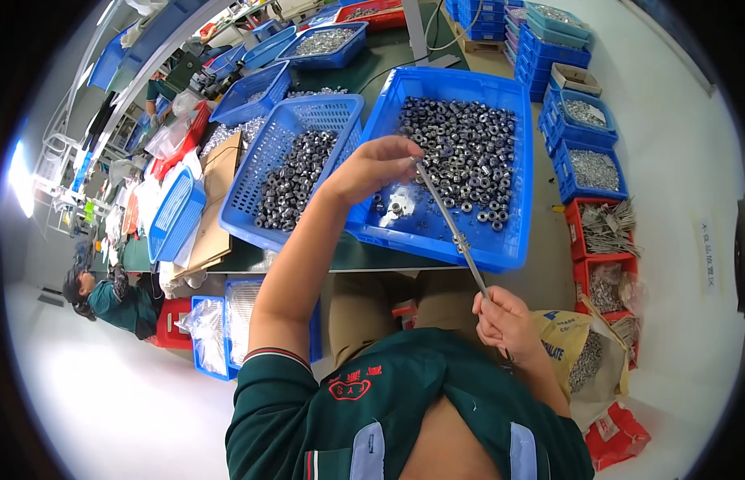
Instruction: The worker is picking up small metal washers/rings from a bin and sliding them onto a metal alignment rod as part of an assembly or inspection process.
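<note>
A thin metal rod [441, 200] slants across the front of a blue bin [448, 254], over small round metal parts [456, 144] with holes in them. My right hand [504, 320] is wrapped round the rod's lower end, close to my body. At its upper end, my left hand [380, 166] has its fingertips pinched together on the rod's tip; whether a small part is between them cannot be made out. A few small metal pieces [461, 243] sit on the rod, below its middle. Loose rings lie on the bin's bare floor under the rod.
Left of the bin stands a blue perforated basket [238, 210] of similar metal parts. Both rest on a green table. Stacked blue crates [566, 172] and red crates [579, 240] line the right side. A yellow sack [558, 330] stands near my right arm. Another person [120, 304] sits far left.
</note>
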`<state>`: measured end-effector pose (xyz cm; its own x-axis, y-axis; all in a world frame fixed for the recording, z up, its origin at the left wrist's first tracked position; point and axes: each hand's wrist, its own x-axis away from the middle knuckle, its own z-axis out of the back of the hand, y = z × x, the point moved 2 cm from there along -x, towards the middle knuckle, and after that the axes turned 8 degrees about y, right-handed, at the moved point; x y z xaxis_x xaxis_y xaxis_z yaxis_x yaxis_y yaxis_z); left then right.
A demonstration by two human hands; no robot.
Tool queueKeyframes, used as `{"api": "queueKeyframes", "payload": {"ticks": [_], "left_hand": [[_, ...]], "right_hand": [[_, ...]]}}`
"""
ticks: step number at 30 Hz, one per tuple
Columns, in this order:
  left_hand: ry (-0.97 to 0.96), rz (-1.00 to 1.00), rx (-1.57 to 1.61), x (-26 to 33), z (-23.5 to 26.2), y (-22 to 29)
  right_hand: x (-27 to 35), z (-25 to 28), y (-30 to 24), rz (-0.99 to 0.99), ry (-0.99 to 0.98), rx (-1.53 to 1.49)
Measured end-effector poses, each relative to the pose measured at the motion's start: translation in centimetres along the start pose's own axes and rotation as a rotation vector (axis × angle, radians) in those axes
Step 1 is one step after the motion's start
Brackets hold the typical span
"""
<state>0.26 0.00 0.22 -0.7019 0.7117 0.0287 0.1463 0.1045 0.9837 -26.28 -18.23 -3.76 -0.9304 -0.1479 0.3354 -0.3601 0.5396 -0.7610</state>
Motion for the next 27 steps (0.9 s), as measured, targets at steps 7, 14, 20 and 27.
{"api": "queueKeyframes", "payload": {"ticks": [7, 14, 20, 27], "left_hand": [[0.0, 0.057, 0.091, 0.3, -0.2, -0.2], [-0.081, 0.097, 0.202, 0.0, -2.1, -0.9], [-0.03, 0.094, 0.323, 0.5, -3.7, -0.8], [-0.192, 0.082, 0.283, 1.3, -6.3, -2.2]], "right_hand": [[1.1, -0.3, -1.1, -0.068, 0.019, 0.01], [0.8, -1.3, -0.6, 0.009, 0.064, 0.1], [0.2, -2.1, -1.0, 0.013, 0.077, 0.125], [-0.6, -3.0, -2.0, -0.001, -0.042, -0.246]]}}
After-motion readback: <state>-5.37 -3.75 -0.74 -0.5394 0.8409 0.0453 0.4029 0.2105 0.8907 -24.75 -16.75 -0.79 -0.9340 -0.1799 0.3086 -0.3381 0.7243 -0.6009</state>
